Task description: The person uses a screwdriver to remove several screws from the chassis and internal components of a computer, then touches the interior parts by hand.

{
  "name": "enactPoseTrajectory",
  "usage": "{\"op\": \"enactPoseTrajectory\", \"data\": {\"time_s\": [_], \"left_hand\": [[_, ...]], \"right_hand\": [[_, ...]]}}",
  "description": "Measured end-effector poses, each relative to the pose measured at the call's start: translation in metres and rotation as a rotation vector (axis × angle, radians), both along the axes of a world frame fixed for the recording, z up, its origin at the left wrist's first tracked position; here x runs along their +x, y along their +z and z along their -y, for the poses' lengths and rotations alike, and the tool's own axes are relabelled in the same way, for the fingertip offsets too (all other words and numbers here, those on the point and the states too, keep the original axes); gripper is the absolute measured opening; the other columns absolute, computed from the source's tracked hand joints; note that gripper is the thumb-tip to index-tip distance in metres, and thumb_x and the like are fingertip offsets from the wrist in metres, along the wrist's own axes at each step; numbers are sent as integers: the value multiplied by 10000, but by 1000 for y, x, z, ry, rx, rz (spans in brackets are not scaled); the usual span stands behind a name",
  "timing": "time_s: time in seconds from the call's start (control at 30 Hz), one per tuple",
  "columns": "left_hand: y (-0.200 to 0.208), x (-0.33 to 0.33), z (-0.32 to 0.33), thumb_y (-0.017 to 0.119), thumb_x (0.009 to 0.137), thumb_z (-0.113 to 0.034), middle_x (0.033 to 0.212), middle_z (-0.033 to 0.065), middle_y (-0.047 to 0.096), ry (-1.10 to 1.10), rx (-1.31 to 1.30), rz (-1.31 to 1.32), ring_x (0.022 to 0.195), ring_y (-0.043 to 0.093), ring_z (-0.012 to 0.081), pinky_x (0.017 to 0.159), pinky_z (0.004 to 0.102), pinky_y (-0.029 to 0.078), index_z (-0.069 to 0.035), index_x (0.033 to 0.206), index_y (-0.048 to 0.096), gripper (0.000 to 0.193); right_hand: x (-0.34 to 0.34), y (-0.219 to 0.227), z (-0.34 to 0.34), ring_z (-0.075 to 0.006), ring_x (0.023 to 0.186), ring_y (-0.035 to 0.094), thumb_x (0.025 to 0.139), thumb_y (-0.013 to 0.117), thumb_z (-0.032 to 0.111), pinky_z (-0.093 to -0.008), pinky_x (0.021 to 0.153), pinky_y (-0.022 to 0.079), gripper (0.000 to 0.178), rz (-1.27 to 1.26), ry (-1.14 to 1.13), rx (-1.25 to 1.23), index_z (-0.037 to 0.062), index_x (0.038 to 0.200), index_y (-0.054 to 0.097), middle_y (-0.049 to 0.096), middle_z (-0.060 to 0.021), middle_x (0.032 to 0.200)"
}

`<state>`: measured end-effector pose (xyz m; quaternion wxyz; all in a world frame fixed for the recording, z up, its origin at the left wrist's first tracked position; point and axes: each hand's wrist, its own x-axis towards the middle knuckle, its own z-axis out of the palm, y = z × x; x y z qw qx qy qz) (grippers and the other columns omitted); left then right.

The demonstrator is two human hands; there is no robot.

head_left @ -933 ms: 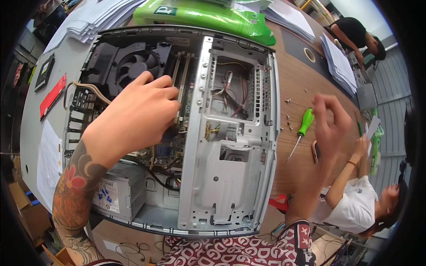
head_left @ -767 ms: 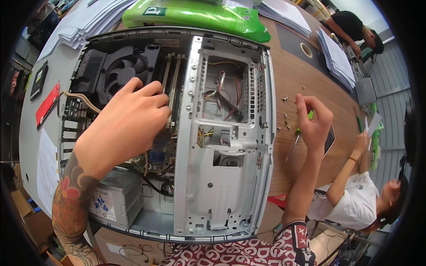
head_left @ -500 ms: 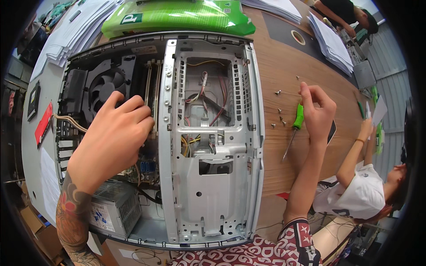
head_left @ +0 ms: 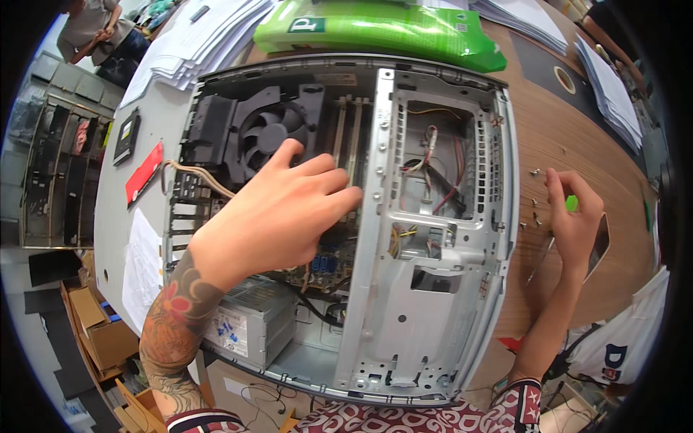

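Observation:
An opened desktop computer case (head_left: 404,325) lies flat before me. My left hand (head_left: 267,216) reaches over its circuit board with bent fingers, between the black cooling fan (head_left: 273,136) and the memory slots (head_left: 351,130). Its fingertips point downward and are hidden, so whatever they hold does not show. To the right of the case, my right hand (head_left: 575,213) hovers over the wooden table, thumb and index finger drawn together beside a small screw (head_left: 535,172). Anything in that pinch is too small to make out. A screwdriver's green handle (head_left: 572,203) is mostly covered by this hand.
Several loose screws (head_left: 536,214) lie near my right hand. Behind the case is a green plastic package (head_left: 390,32), with paper stacks (head_left: 209,50) to its left. A silver power supply (head_left: 253,325) sits in the case's near left corner. Another person (head_left: 97,36) stands far left.
The view has swung left, so everything appears farther right. Relative to the table, my right hand has come left and nearer, covering more of the screwdriver. My left hand stays over the board.

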<state>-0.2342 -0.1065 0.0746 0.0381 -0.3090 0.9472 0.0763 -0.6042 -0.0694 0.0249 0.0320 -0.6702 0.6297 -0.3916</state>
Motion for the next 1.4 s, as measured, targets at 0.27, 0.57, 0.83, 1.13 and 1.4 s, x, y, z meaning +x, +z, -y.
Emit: {"op": "enactPoseTrajectory", "data": {"time_s": [0.27, 0.57, 0.83, 1.13, 1.4], "left_hand": [[1, -8, -1, 697, 772, -57, 948, 34, 611, -2, 1, 28, 957, 570, 225, 912, 454, 384, -72, 978, 628, 218], [1, -18, -6, 693, 610, -17, 974, 55, 596, -41, -65, -9, 986, 550, 274, 919, 510, 384, -66, 974, 632, 373], [0, -23, -8, 672, 591, -3, 970, 72, 599, -50, -96, -51, 965, 546, 294, 941, 525, 369, -53, 925, 638, 339], [9, -22, -6, 713, 695, -72, 961, 41, 614, -49, -89, -27, 946, 574, 246, 907, 524, 393, -70, 944, 650, 257], [3, -21, -3, 717, 707, -80, 911, 25, 606, 8, -21, -28, 921, 580, 222, 927, 525, 381, -82, 945, 661, 245]], "right_hand": [[-7, -5, 1, -96, 555, 471, 917, 697, 76, -266, 538, 369, 181, 18, 55, 30, -39, 791, 636, 562, -42, 619], [-10, -12, 6, -118, 524, 504, 887, 713, 78, -270, 516, 399, 174, 26, 54, 36, -29, 768, 643, 561, -85, 608], [-10, -5, 2, -169, 490, 519, 879, 711, 110, -298, 496, 409, 218, 128, 70, 19, -4, 715, 622, 556, -88, 591], [-20, -2, 3, -248, 549, 589, 886, 689, 190, -371, 523, 440, 238, -3, -94, 32, 47, 704, 637, 601, -88, 627], [-43, -1, 5, -218, 500, 578, 893, 698, 212, -340, 504, 428, 279, 62, -325, 9, 39, 680, 648, 616, -76, 587]]}}
